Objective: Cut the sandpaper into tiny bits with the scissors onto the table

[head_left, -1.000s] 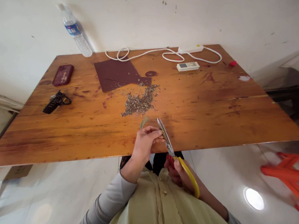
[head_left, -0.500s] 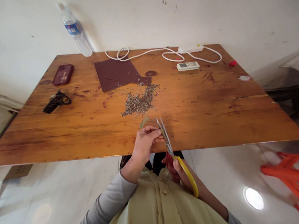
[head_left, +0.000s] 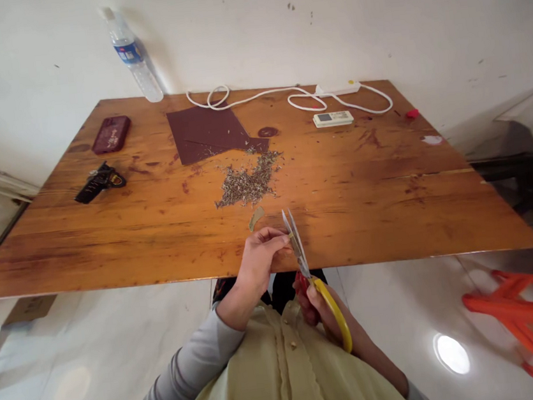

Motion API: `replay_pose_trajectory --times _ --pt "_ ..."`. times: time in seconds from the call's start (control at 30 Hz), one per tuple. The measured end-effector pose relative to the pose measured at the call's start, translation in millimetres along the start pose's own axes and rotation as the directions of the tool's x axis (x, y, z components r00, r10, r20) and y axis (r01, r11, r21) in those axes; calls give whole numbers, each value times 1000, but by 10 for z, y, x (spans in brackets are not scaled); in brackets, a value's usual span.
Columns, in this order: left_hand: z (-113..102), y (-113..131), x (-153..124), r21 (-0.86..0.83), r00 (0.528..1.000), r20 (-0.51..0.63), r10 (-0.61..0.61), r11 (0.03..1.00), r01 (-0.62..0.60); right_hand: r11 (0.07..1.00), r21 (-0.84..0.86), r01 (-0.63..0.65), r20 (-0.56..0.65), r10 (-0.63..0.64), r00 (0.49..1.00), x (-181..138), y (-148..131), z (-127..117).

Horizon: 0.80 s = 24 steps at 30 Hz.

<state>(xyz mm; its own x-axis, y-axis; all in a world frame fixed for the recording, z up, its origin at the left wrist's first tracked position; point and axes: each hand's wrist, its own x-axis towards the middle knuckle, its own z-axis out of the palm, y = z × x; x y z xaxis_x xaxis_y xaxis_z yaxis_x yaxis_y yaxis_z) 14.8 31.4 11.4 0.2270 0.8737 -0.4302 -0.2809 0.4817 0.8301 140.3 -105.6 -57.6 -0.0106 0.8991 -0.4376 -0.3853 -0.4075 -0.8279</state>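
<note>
My left hand (head_left: 258, 258) pinches a narrow olive-brown strip between thumb and fingers, above the table's front edge. One end of the strip reaches between the blades of the scissors (head_left: 299, 247). My right hand (head_left: 324, 306) is wrapped round their yellow and red handles, and the blades stand slightly apart, pointing away from me. Just beyond my left fingers shows a curved olive-brown piece (head_left: 256, 218); whether it joins the held strip is hidden. Farther in lies a loose pile of small grey-brown clippings (head_left: 248, 184). Dark maroon sheets (head_left: 205, 130) lie behind the pile, with some clippings on them.
On the wooden table (head_left: 367, 201) are a phone in a maroon case (head_left: 111, 134), a black hair clip (head_left: 99, 182), a white remote control (head_left: 333, 119) and a white power strip (head_left: 338, 88) with its cable. A plastic bottle (head_left: 135, 57) stands at the back left. An orange stool (head_left: 523, 305) is right.
The scissors have shifted slightly right and away from me relative to the table, their blades still parted. My left hand keeps its pinch on the strip. The view has shifted a little.
</note>
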Motion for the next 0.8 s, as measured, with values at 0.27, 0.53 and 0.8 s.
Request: replay_pose_trajectory --times 0.27,0.53,0.8 --pt "45 55 -69 -87 1000 10 -21 996 22 994 -88 65 -12 -66 998 11 -44 28" --pt "31 48 -56 -85 1000 -3 -20 996 20 990 -128 63 4 -63 998 11 -52 16" --pt "23 27 -36 -14 999 -16 33 999 -33 991 -122 61 -81 -71 994 -3 -126 91"
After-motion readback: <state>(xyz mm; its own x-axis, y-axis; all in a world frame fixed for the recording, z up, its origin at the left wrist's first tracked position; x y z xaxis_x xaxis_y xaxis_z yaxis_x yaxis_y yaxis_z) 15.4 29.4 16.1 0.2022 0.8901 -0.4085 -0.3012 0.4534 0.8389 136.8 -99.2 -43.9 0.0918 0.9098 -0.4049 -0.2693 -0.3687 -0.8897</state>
